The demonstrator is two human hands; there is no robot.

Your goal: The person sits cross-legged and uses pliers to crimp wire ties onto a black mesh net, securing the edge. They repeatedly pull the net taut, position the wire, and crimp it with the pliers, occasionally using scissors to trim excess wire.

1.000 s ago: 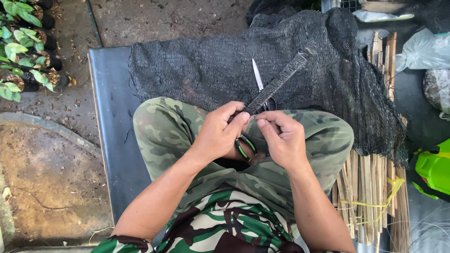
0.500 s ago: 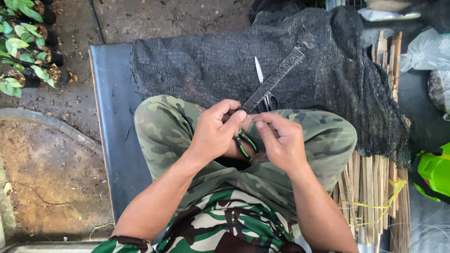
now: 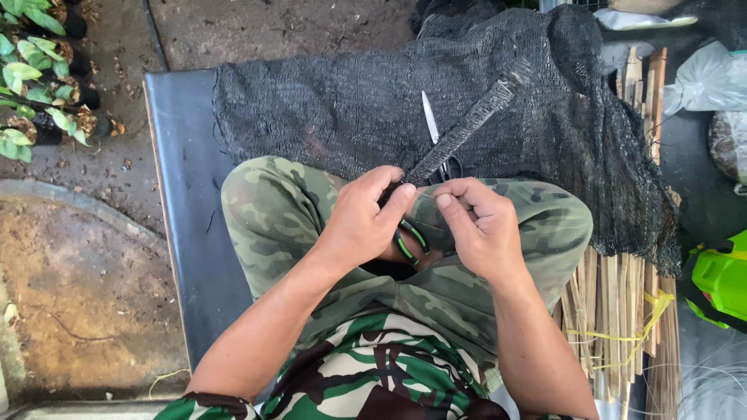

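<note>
Seedlings point(image 3: 35, 85): green-leaved plants in small black pots, far left of the black bench, standing on bare ground.
Round slab point(image 3: 70, 303): rust-brown, curved edge, below the seedlings and left of the bench.
Black bench point(image 3: 187, 194): dark flat seat; the landmark for all positions here. The person sits on it with camouflage trousers crossed.
Black mesh netting point(image 3: 342, 109): draped over the far part of the bench, spilling off its right side.
Left hand point(image 3: 366, 222): over the lap at bench centre, fingers closed on the near end of the rolled mesh strip, thumb tip on top. Green-and-black handles point(image 3: 408, 239) of a tool show under this hand; what the tool is cannot be told.
Rolled mesh strip point(image 3: 463, 128): narrow, dark, rod-shaped; near end pinched at the left hand, far end angled up and right over the netting.
Blade point(image 3: 429, 117): pale, pointed, lying on the netting just left of the strip.
Right hand point(image 3: 478, 225): just right of the left hand, fingers curled together, fingertips near the strip's near end; whether a thin thread is pinched cannot be told.
Split bamboo sticks point(image 3: 615, 311): bundle tied with yellow string, off the bench's right side.
Green object point(image 3: 720, 280): bright plastic, far right of the bench.
</note>
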